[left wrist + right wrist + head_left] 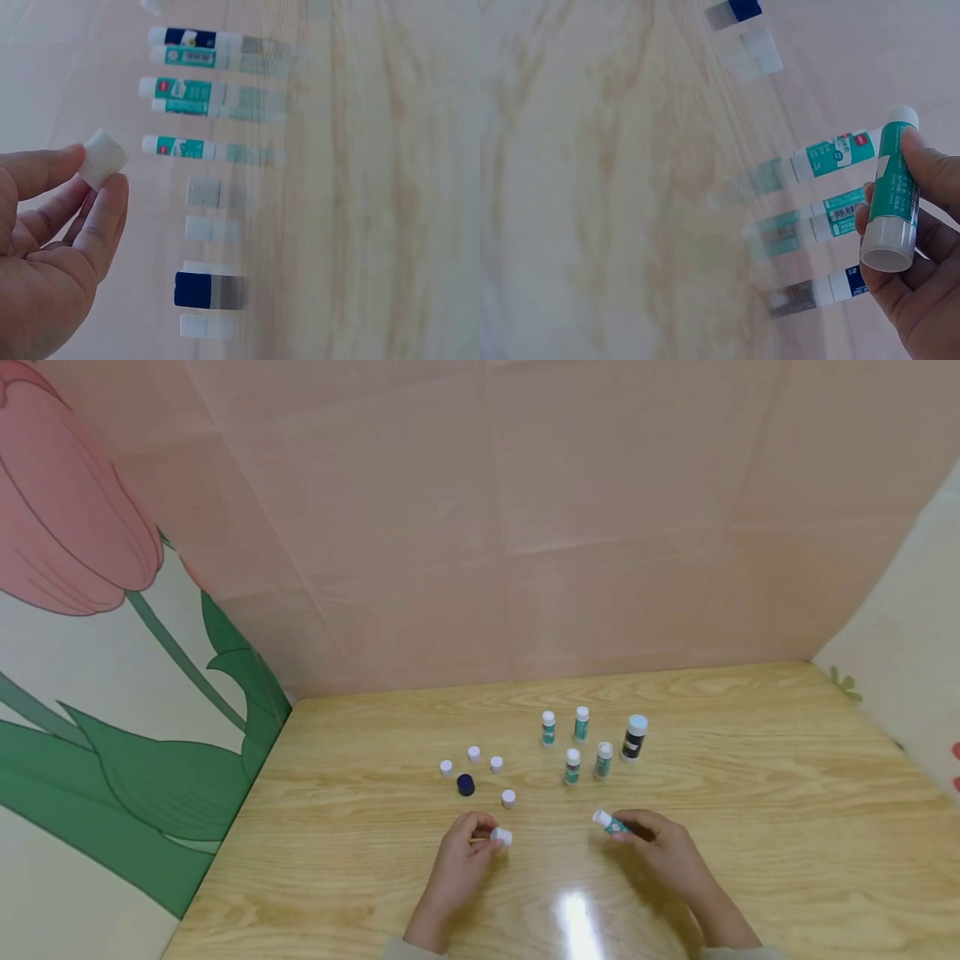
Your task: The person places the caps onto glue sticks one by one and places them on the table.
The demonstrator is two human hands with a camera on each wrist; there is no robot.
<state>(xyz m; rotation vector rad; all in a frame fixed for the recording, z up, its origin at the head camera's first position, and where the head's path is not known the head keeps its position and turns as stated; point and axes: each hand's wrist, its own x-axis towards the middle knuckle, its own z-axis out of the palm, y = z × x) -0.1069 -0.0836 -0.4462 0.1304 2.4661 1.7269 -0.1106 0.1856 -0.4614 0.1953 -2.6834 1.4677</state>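
Note:
Between thumb and fingers my left hand (459, 858) pinches a white glue stick cap (103, 159), raised above the table. My right hand (670, 853) grips a green-and-white glue stick (894, 187), tilted, its white end (602, 818) pointing left toward the cap. A gap separates the cap and this glue stick. Just beyond the left hand stand several small white caps (508, 798) and one dark blue cap (466, 785). Past the right hand, several green glue sticks (572, 768) stand upright beside a larger dark blue one (633, 743) with a pale top.
The wood-grain table (360, 860) is glossy and mirrors the things standing on it. A pinkish cloth (510, 527) hangs along its back edge. At the left is a panel with a printed tulip (82, 485), and a pale panel (907, 677) borders the right side.

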